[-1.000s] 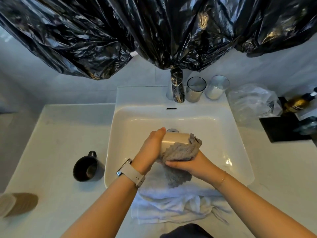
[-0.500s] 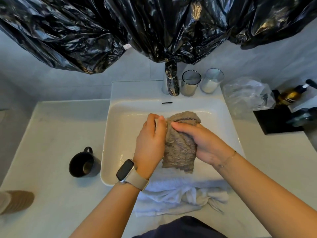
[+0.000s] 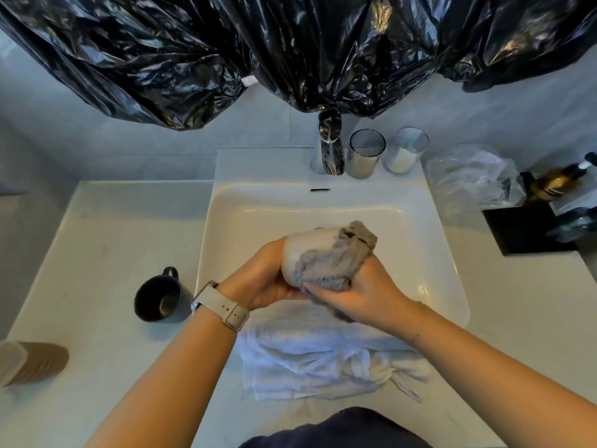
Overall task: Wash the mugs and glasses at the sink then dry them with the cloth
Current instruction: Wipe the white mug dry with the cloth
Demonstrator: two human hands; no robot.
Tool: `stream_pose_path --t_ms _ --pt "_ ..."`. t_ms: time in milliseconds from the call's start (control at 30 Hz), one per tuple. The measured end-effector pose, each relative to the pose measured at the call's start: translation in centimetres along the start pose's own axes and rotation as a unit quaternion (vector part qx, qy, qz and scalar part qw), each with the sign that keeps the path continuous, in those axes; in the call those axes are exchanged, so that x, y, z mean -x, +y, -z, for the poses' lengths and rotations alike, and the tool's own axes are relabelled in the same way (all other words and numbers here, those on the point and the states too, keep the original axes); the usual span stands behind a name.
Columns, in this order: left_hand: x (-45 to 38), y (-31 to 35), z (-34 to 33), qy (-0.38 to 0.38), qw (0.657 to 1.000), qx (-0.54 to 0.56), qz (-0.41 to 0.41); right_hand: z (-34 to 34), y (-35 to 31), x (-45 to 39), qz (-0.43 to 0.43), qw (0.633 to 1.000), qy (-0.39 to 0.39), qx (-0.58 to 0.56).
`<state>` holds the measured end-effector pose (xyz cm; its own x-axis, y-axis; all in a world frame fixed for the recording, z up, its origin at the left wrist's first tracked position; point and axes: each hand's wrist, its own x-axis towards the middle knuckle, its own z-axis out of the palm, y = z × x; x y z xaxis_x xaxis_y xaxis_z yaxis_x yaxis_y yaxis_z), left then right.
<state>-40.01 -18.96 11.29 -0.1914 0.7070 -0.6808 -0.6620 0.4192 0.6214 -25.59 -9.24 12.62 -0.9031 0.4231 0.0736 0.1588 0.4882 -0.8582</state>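
1. Hands first: the left hand is curled round the base end of a cream mug, cupping it from the left, with a pale-strapped watch on that wrist.
2. Right hand grips a grey cloth, fingers wrapped round it and pressing it onto the mug's right side. The cloth bunches up over the mug, with one corner poking up at the far end.
3. Mug's lying on its side, held up over the white sink, not touching the basin as far as I can see. Can't tell where its handle is, the cloth covers that part.
4. White towel is draped over the sink's near edge, crumpled, right under both wrists.
5. Dark mug stands upright on the counter just left of the sink, handle pointing away.
6. Behind the basin: chrome tap, then two glasses side by side to its right, both upright on the sink's back ledge.
7. Off to the right there's a crumpled clear plastic bag, and beyond it a black tray with an amber bottle, kinda blurry.
8. Black plastic sheeting hangs across the whole wall above the tap.
9. Far left edge has a tan ribbed thing on the counter, too cut off to tell what it is.
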Motion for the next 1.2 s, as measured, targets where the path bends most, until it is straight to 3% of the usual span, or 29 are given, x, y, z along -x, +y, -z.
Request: stream_pose_path --t_ms 100,233,400,567,633,700,767,800,867,900,933,1033,1100,1200 --pt "0.7 1.3 0.1 -0.030 0.998 0.006 -0.051 0.1 -0.4 -1.0 -0.052 0.994 0.015 -0.098" --pt "1.0 1.5 -1.3 -0.006 0.983 -0.113 -0.146 1.1 -1.7 -2.3 -0.066 0.975 0.006 -0.211" --pt "-0.4 0.8 -1.6 0.043 0.996 -0.046 -0.057 1.2 -1.2 -2.6 -0.108 0.987 -0.030 -0.118" --pt "-0.6 0.5 -1.6 0.032 0.999 0.039 0.012 2.4 -0.2 -2.1 0.019 0.986 -0.157 0.053" --pt "-0.5 0.5 -1.9 0.046 0.998 0.045 -0.014 2.2 0.2 -1.8 0.025 0.989 -0.140 0.035" --pt "-0.6 0.2 -2.5 0.084 0.994 0.011 -0.074 1.4 0.0 -1.3 -0.027 0.994 -0.054 -0.093" --pt "-0.7 -0.5 -3.3 0.155 0.968 -0.063 -0.187 0.9 -0.4 -1.5 -0.123 0.958 0.032 -0.255" --pt "-0.8 -1.1 -3.5 0.199 0.938 -0.118 -0.257 1.0 -0.5 -2.0 -0.186 0.920 0.043 -0.342" --pt "-0.5 -2.4 -3.5 0.247 0.868 -0.237 -0.360 1.8 -0.8 -2.8 -0.327 0.817 0.016 -0.475" --pt "-0.4 -3.0 -3.4 0.251 0.845 -0.279 -0.382 2.2 -1.1 -3.1 -0.367 0.780 0.002 -0.506" --pt "-0.3 -3.4 -3.3 0.248 0.837 -0.296 -0.389 2.3 -1.2 -3.3 -0.384 0.770 0.000 -0.510" --pt "-0.2 -3.7 -2.9 0.218 0.863 -0.249 -0.380 1.0 -0.9 -2.7 -0.347 0.820 0.067 -0.451" --pt "-0.2 -3.3 -3.1 0.190 0.901 -0.182 -0.345 -0.3 -0.8 -1.8 -0.275 0.875 0.116 -0.382" --pt "-0.2 -2.1 -3.0 0.112 0.982 0.014 -0.153 -1.5 0.0 -0.1 -0.118 0.977 0.089 -0.153"
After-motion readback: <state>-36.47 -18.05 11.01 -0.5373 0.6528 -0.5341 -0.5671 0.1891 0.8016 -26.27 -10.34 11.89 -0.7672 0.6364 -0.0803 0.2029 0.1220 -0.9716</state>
